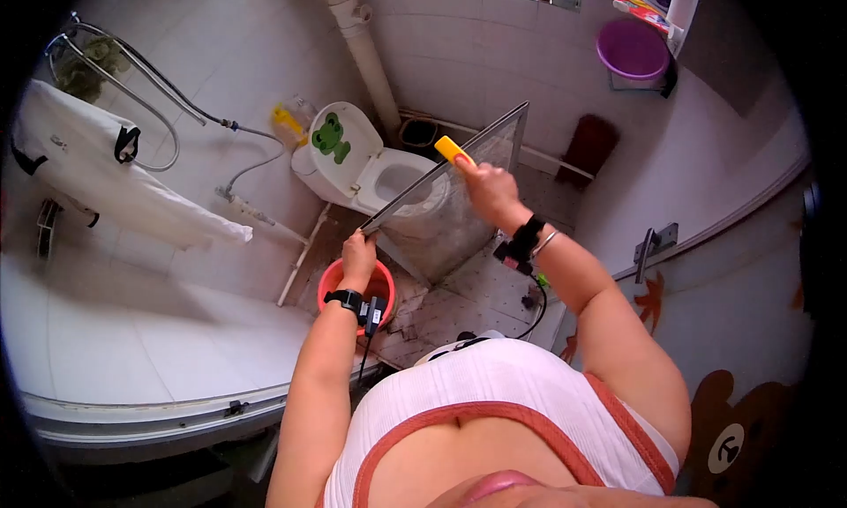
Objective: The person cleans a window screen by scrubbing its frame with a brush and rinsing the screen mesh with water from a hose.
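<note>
A framed mesh screen (441, 230) stands tilted in front of the toilet, its dark top edge running from lower left to upper right. My left hand (358, 257) is closed on the screen's lower left corner, above a red bucket (329, 287). In my right hand (490, 190) is a yellow-handled tool (453, 150), held near the middle of the screen's top edge. The working end of the tool is hidden.
Behind the screen is a white toilet (353, 168) with its lid up. A shower hose (176, 142) and a white cloth (132, 168) hang at the left. A purple basin (633, 49) hangs at the upper right, above a door handle (648, 248).
</note>
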Motion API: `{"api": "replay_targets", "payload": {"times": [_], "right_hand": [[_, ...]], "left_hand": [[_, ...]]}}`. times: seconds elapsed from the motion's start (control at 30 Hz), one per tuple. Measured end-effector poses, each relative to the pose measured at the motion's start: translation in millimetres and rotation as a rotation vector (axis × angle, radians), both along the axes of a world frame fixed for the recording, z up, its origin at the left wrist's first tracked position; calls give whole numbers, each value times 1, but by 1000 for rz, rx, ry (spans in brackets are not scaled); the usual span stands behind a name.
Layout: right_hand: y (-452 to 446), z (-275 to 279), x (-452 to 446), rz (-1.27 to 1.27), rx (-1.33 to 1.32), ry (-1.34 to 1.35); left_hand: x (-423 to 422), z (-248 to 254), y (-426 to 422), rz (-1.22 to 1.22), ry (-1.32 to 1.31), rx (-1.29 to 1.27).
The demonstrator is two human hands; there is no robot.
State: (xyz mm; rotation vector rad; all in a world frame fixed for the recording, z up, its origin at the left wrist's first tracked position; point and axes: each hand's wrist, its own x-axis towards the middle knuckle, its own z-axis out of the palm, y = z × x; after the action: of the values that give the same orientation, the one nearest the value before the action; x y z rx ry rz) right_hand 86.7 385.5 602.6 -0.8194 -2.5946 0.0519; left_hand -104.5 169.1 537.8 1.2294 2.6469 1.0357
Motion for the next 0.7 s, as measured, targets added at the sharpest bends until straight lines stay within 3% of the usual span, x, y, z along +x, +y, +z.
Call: {"api": "replay_targets", "payload": {"times": [0.07,0.1,0.2,0.37,0.4,0.57,0.6,0.67,0.7], "right_hand": [[30,-1,4,-58,95,-26],[49,-3,5,-212,119,-74],[105,3,17,-403,-18,-75],[84,-18,9,-346,-23,-43],[61,-23,11,-231,83,22],[3,-20,-1,-5,-135,177],[4,-23,-5,47,-651,529],[9,-30,-1,92,-1170,876],[9,-23,11,173,-1600,1010]], "left_hand": [[3,1,1,12,33,10],[0,-2,2,3,39,17],[1,-2,3,-12,5,17],[3,-1,0,-23,22,29],[2,0,1,-34,21,36],[3,7,1,2,-10,-43],[3,6,2,4,-3,-9],[1,2,2,3,-1,21],[2,4,2,12,6,11]]}}
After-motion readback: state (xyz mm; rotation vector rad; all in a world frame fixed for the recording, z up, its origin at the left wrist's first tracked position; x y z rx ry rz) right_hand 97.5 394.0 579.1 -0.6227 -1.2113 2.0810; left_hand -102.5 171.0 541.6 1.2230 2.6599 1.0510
